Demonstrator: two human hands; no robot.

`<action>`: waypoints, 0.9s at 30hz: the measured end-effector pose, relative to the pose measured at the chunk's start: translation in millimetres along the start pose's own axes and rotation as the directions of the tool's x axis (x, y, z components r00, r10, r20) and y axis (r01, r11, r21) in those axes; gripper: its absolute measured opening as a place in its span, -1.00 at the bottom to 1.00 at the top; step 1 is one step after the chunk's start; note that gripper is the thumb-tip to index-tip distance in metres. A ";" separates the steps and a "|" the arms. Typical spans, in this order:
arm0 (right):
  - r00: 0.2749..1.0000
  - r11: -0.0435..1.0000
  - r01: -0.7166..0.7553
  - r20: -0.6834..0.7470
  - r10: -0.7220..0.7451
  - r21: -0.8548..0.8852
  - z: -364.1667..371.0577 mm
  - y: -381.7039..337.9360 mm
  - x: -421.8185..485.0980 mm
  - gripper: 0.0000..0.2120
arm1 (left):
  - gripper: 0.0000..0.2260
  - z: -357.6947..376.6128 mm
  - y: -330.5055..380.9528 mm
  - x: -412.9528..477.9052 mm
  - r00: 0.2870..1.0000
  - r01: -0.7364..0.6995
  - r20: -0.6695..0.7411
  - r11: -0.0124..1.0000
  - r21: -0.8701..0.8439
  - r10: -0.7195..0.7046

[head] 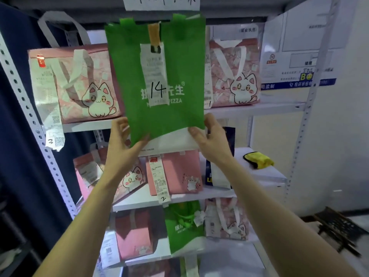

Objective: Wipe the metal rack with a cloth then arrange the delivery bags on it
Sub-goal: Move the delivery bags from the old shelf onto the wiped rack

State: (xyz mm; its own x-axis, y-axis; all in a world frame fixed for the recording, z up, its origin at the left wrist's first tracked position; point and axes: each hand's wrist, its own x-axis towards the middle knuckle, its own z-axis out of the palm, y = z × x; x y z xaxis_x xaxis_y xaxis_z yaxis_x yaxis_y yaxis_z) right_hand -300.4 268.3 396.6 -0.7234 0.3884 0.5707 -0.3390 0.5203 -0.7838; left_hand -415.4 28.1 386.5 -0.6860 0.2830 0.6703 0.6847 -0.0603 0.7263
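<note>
Before the metal rack (269, 109), green bag (179, 62)

The metal rack (269, 107) carries bags on three white shelves: the top one holds a left cat bag (83, 86) and a right cat bag (233, 76), well apart. The middle one bears a tilted pink bag (129, 178), an upright pink bag (179, 170), a dark bag (230, 142) and a yellow cloth (258, 159); the lowest has a plain pink bag (133, 236), a small green bag (183, 226) and a third cat bag (227, 218).
</note>
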 end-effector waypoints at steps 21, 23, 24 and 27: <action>0.958 0.958 -0.278 -0.096 0.271 -0.076 -266.8 234.6 -192.6 -0.51 | -0.25 335.4 -54.1 -194.2 0.846 0.455 0.285 0.889 0.052 -0.450; 0.945 0.947 -0.317 -0.108 0.310 -0.054 -269.1 254.7 -182.1 -0.56 | -0.22 355.2 -71.2 -179.2 0.831 0.456 0.309 0.885 0.100 -0.463; 0.937 0.940 -0.338 -0.110 0.331 -0.049 -268.0 264.7 -175.0 -0.57 | -0.20 362.6 -80.5 -170.5 0.819 0.464 0.319 0.878 0.120 -0.477; 0.931 0.930 -0.359 -0.097 0.352 -0.076 -260.7 292.9 -146.4 -0.58 | -0.22 376.3 -109.5 -145.7 0.791 0.507 0.317 0.851 0.141 -0.524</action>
State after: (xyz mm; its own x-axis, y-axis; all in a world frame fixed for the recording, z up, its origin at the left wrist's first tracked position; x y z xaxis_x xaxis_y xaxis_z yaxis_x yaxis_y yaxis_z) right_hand -137.0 562.2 147.3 -0.7343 0.6185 0.2796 -0.0096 0.4024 -0.9154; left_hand -297.9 353.7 152.0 -0.8229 0.5591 0.1013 0.2695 0.2271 0.9358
